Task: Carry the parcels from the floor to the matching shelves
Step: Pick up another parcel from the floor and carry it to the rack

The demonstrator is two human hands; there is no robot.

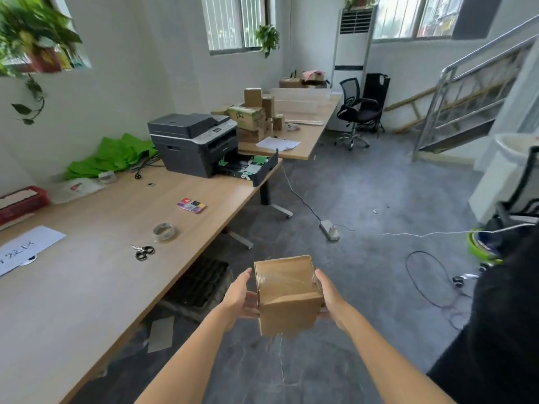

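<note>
Head view: two hands, left (237,298) and right (331,298), clasp one taped cardboard parcel (287,295) between them

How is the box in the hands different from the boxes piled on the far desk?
The held cardboard box is carried in the air between the left hand and right hand; the stacked boxes rest on the far desk. The held one is plain and taped; one stacked box has green print. All are cardboard.

Two bare forearms entering from bottom edge, no sleeves visible up to frame border. No watch, rings or bands on either wrist. Left hand (239,298) and right hand (329,295) bare, no gloves. Dark black mass at lower right, maybe hair or clothing, cannot tell which.
</note>
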